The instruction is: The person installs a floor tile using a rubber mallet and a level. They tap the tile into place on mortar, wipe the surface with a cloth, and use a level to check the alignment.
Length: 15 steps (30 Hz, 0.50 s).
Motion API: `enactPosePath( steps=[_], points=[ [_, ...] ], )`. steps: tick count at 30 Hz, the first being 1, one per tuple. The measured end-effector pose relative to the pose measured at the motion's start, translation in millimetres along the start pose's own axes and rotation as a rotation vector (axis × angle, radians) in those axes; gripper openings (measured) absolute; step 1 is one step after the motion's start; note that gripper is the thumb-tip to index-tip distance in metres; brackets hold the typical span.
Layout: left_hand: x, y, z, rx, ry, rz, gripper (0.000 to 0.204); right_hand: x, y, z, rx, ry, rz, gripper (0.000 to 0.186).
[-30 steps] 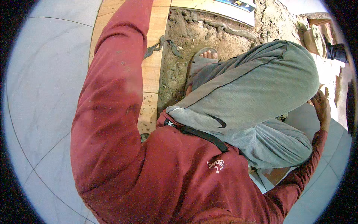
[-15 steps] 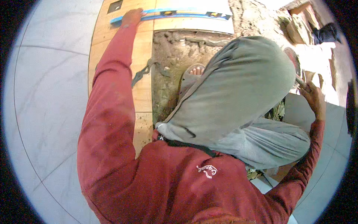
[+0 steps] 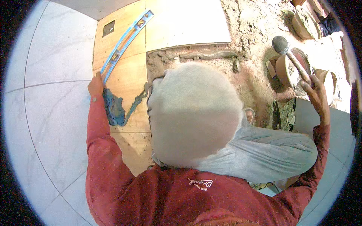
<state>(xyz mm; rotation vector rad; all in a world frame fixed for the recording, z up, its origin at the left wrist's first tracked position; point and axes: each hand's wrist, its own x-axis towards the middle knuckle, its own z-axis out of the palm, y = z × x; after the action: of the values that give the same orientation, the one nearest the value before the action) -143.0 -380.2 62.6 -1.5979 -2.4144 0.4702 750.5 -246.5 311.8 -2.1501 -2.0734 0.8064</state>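
Note:
My left hand (image 3: pixel 96 86) is closed round the near end of a blue spirit level (image 3: pixel 114 57). The level lies slantwise over the tan floor tiles (image 3: pixel 130 73), its other end pointing away and to the right. Just below that hand a crumpled dark blue cloth (image 3: pixel 114 107) rests on the tan tiles, a dark strip trailing from it. On the right, my right hand (image 3: pixel 316 91) grips the handle of a mallet (image 3: pixel 298 67). Its dark rounded head is raised toward the far left, above bare dirt and beside a round container (image 3: pixel 284 71).
Large white marbled tiles (image 3: pixel 56 113) cover the left side. A brightly lit tile (image 3: pixel 184 24) borders bare soil (image 3: pixel 247 41) ahead. A dark square opening (image 3: pixel 109 29) sits in the far tan tile. My bent knee (image 3: pixel 196 113) fills the middle. Another round container (image 3: pixel 306 22) stands at the far right.
My left hand has come nearer and left, swinging the level from crosswise to slanting away. The mallet's head now shows, raised in my right hand. My knee has shifted left; the blue cloth is uncovered.

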Motion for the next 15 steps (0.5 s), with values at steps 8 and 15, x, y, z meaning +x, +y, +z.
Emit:
enactPosePath(
  steps=[8, 15],
  points=[
    [-28, 33, -9, 0.082, -0.057, -0.238, 0.018, 14, -24, 12, 0.488, -0.095, 0.05, 0.044],
    [91, 147, -71, -0.45, 0.123, 0.364, 0.034, 53, -25, 34, 0.436, -0.137, 0.077, 0.05]
  ],
)
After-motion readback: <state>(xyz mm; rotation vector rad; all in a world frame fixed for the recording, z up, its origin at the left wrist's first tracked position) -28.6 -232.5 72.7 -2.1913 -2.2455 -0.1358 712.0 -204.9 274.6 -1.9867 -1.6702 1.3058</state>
